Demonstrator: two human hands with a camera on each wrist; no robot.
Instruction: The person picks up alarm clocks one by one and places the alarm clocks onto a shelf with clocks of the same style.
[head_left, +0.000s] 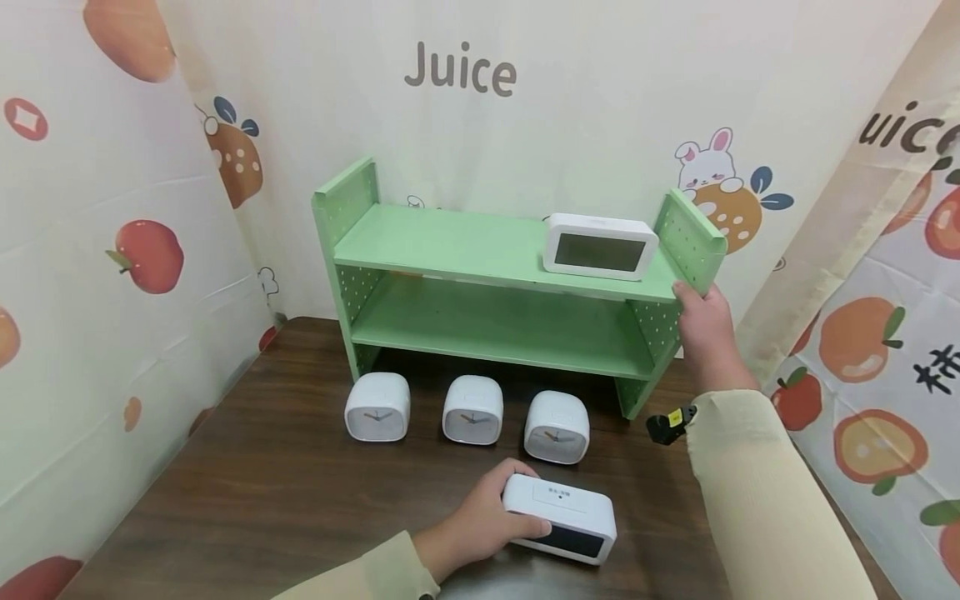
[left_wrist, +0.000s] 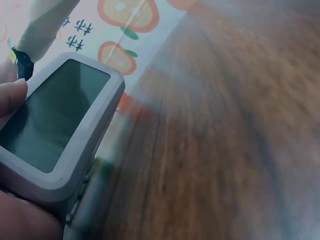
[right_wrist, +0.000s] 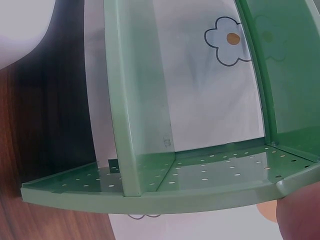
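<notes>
My left hand [head_left: 480,518] grips a white digital clock [head_left: 573,506] low over the table, its thumb across the front by the dark screen. In the left wrist view the blank screen [left_wrist: 57,117] faces the camera. My right hand [head_left: 708,337] holds the right side panel of a green two-tier shelf [head_left: 442,237], thumb at the front edge of the upper board and the other fingers mostly hidden. The right wrist view shows the perforated side panel [right_wrist: 205,172] with part of that hand at its edge. Another white digital clock [head_left: 598,247] stands at the right of the upper board.
In front of the shelf stand three small white analog clocks in a row: left [head_left: 378,407], middle [head_left: 473,410] and right [head_left: 557,427]. All rest on a dark wooden table [head_left: 247,475]. Fruit-printed curtains [head_left: 480,142] close in the back and sides.
</notes>
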